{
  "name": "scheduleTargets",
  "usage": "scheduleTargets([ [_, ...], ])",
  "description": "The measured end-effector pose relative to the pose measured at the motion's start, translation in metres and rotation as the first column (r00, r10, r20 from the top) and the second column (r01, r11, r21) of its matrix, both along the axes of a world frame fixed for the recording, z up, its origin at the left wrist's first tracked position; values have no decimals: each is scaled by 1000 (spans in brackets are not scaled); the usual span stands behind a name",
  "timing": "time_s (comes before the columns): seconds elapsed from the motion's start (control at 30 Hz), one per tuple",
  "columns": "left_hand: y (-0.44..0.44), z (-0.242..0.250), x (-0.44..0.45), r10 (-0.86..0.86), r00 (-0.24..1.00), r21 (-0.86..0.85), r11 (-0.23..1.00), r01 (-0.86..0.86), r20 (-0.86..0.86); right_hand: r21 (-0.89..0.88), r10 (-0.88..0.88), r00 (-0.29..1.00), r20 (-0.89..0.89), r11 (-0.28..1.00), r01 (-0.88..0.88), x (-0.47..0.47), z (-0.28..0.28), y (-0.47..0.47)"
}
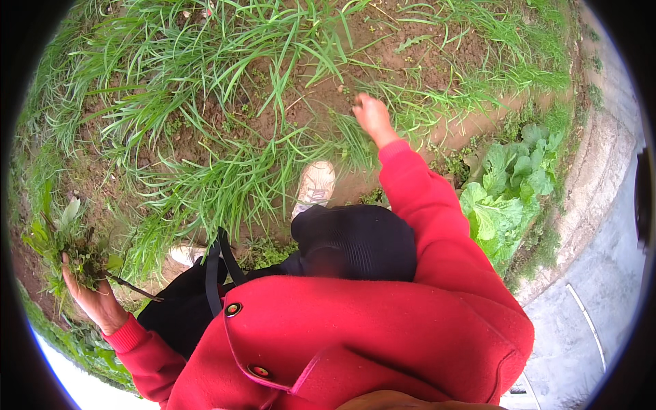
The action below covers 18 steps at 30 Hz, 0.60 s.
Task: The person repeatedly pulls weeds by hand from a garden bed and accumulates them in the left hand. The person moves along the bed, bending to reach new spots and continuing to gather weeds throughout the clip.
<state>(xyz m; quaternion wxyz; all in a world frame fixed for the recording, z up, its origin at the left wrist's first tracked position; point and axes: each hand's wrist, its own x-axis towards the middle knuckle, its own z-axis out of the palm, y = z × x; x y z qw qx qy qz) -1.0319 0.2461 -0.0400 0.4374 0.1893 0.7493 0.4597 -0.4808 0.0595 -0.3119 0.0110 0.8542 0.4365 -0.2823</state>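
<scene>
My left hand grips a loose bundle of pulled weeds at the left, with leaves, roots and a dark twig sticking out. My right hand is low over the brown soil, its fingers curled inward. Whether anything small is pinched there cannot be made out. Narrow-leaved green plants, like garlic chives, grow in clumps to the left of that hand. More thin blades lean across the ground just right of it.
Broad-leaved cabbage-like greens grow at the right, beside a concrete edging and grey paving. My pale shoe stands between the clumps. Black straps hang near my knee. Small weeds dot the soil.
</scene>
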Motion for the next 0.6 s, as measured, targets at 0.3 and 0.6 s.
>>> scheduleTargets([
  [0.3, -1, -7, -7, -105, 994, 14, 994, 106, -9, 160, -195, 979, 55, 970, 184, 20, 1, -27],
  [0.6, -3, 0, -5, -10, 999, 1, 1000, 10, 43, -70, 100, 965, 243, 994, -85, 55, -20, 3],
])
